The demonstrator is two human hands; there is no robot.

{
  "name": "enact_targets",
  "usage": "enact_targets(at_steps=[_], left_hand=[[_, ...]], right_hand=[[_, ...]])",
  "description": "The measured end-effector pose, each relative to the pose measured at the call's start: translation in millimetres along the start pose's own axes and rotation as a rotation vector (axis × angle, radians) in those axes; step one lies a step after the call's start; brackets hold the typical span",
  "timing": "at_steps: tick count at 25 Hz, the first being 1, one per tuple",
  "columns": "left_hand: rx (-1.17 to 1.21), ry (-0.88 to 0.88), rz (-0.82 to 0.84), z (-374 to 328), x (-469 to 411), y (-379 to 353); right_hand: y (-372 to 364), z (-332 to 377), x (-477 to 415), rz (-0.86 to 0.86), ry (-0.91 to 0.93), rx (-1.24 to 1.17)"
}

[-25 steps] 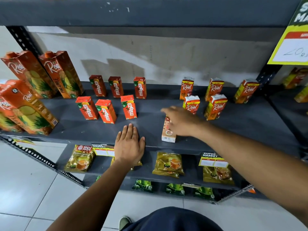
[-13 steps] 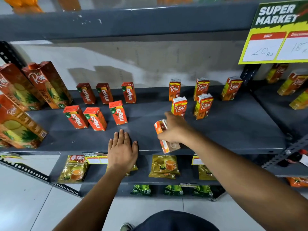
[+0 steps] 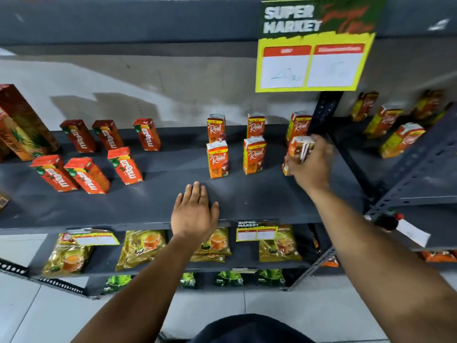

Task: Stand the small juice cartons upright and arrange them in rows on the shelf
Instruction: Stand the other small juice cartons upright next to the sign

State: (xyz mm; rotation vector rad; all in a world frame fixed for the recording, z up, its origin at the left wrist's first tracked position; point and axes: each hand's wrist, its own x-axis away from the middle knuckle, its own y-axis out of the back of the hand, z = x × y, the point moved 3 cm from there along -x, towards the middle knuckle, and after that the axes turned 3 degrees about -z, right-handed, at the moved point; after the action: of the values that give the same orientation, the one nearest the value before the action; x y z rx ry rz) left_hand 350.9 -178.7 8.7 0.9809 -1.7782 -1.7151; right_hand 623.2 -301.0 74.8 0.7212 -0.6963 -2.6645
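My right hand [image 3: 312,164] grips a small orange Real juice carton [image 3: 298,147] upright at the right end of the grey shelf [image 3: 247,201], in front of another Real carton [image 3: 299,125]. Two Real cartons [image 3: 217,159] [image 3: 254,155] stand in the front row to its left, with two more [image 3: 216,128] [image 3: 255,125] behind them. My left hand [image 3: 194,214] lies flat, fingers apart, on the shelf's front edge. Several red Maaza cartons [image 3: 125,165] stand in two rows on the left.
Large Real pineapple cartons [image 3: 23,129] stand at the far left. A yellow supermarket price sign [image 3: 314,60] hangs from the shelf above. A perforated upright post [image 3: 324,112] borders the right end. More cartons [image 3: 401,139] sit on the neighbouring shelf; tea packets [image 3: 141,248] lie below.
My right hand picked up the carton that lay near the shelf's front edge and carried it up and right to the front row's right end. The view shifted right; the left hand stayed put.
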Motion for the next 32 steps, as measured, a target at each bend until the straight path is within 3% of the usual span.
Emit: enact_targets(at_steps=[5,10,14,16,20,23,26,30,32], left_hand=[[-0.012,0.008,-0.014,0,-1,-1],[-0.025,0.001,-0.010,1,0,0],[-0.022,0.006,-0.026,-1,0,0],[-0.026,0.008,-0.024,0,0,1],[-0.026,0.009,-0.021,0,0,1],[-0.021,0.009,-0.020,0,0,2],[-0.014,0.005,-0.021,-1,1,1],[-0.007,0.003,-0.035,-1,0,1],[-0.012,0.005,-0.029,0,0,0]], right_hand=[[-8,-18,8,0.068,0.116,0.046],[34,-19,-10,0.243,0.238,-0.015],[43,3,-41,0.629,0.555,0.321],[37,16,-50,0.703,0.604,0.470],[26,45,-58,0.621,0.630,0.734],[25,49,-56,0.617,0.584,0.727],[32,48,-61,0.775,0.531,0.730],[35,42,-68,0.630,0.514,0.892],[33,38,-65,0.644,0.471,0.836]])
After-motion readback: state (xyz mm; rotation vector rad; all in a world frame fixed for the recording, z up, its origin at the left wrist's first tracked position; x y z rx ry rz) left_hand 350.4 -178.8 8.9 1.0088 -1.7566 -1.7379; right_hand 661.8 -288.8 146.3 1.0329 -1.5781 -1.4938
